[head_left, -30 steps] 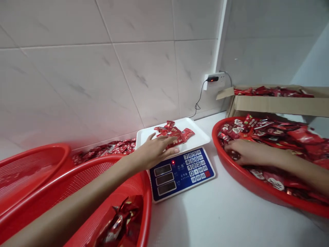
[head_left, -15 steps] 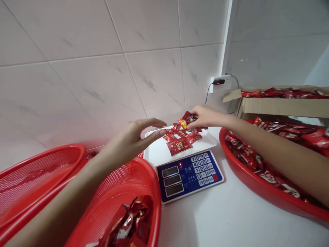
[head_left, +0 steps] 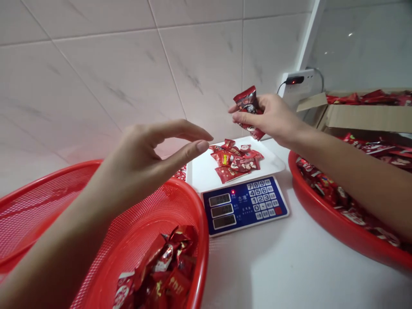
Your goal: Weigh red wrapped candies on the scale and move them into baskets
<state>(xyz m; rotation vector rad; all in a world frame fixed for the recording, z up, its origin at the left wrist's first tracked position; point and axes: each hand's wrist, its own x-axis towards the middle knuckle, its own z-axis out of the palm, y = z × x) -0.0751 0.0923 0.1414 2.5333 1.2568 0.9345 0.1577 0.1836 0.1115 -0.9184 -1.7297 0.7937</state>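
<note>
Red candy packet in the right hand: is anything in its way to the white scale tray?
Nothing visible blocks it. The red candy packet in the right hand hangs just above the far edge of the white scale tray. The left hand is off to the left, clear of that path.

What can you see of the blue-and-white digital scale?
The blue-and-white digital scale has a flat white plastic platform carrying a loose pile of red foil-wrapped sweets. Its blue front panel shows three dark display windows, readings too small to read, a lit red indicator and a white number keypad. It sits on a white counter.
</note>
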